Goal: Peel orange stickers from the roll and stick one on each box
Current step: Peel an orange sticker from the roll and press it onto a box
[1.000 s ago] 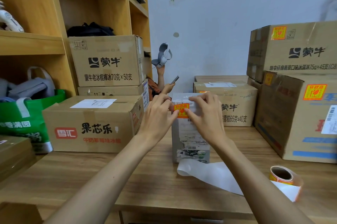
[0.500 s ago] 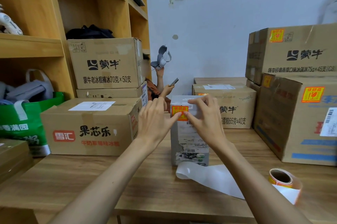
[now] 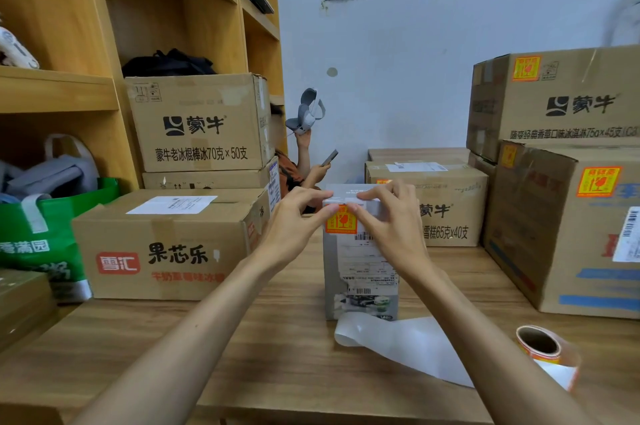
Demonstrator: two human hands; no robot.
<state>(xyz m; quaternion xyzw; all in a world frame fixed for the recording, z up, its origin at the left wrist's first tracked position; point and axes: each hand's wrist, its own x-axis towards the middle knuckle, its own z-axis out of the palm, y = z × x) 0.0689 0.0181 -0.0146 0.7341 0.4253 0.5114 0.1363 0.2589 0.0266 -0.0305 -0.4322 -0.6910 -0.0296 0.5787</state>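
Note:
A small grey box (image 3: 360, 269) with shipping labels stands upright at the middle of the wooden table (image 3: 277, 355). An orange sticker (image 3: 341, 223) lies on its front face near the top edge. My left hand (image 3: 298, 217) and my right hand (image 3: 386, 222) pinch that top edge from either side, with thumbs on the sticker's upper corners and forefingers on the box's top. The sticker roll (image 3: 540, 345) lies at the right front. Its white backing strip (image 3: 398, 341) trails to the foot of the grey box.
Cardboard boxes (image 3: 166, 244) are stacked on the left against wooden shelves (image 3: 59, 89). More boxes (image 3: 561, 227) with orange stickers stand on the right, and another (image 3: 446, 203) behind. A green bag (image 3: 38, 248) sits far left. A second person's hands (image 3: 304, 139) hold a headset and a phone at the back.
My hands shifted up to the box's top edge, forefingers now resting on its top. The sticker, held by its sides before, now lies flat on the front face.

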